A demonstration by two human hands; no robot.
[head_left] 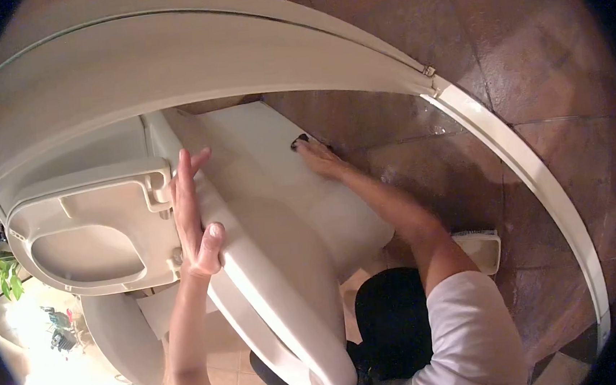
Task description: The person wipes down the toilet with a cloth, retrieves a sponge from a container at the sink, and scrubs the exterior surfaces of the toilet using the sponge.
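A white toilet (272, 195) fills the middle of the view, its seat and lid (88, 246) raised at the left. My left hand (195, 223) lies against the rim beside the seat hinges, fingers stretched out and thumb apart. My right arm reaches over the toilet's smooth outer side. At its far end, near the floor, my right hand (320, 159) is closed on a small dark thing (299, 142) pressed to the white surface. Its kind is too small to make out.
A pale curved panel (204, 63) crosses above the toilet and meets a white curved floor track (529, 153). Brown tiles (434, 139) look wet in places. A pale box-like item with a bristly edge (479, 251) lies on them. A green plant (7, 278) stands far left.
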